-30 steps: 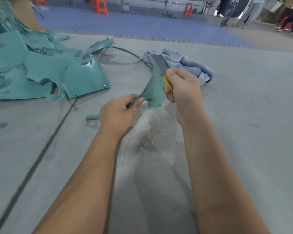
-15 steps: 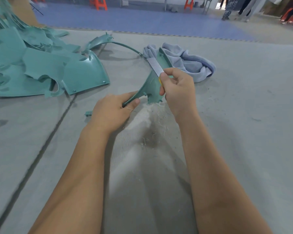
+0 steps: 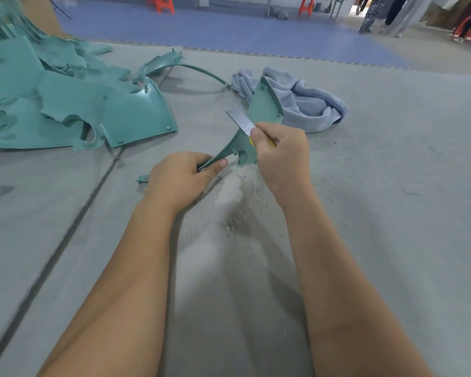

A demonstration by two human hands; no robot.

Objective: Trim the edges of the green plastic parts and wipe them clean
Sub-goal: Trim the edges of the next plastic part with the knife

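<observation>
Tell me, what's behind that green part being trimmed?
A crumpled grey cloth lies behind the green part. The part covers the cloth's left-middle, so anything there is hidden.

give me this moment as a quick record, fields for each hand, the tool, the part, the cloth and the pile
left hand: left hand pinches the narrow end of the green part
right hand: right hand grips the knife
tool: knife, blade bare, lying against the part's edge
cloth: grey cloth crumpled behind the part
pile: green parts heaped at left
floor: shavings below the hands

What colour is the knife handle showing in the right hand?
Yellow; the knife handle peeks out beside the right hand, in the head view.
</observation>
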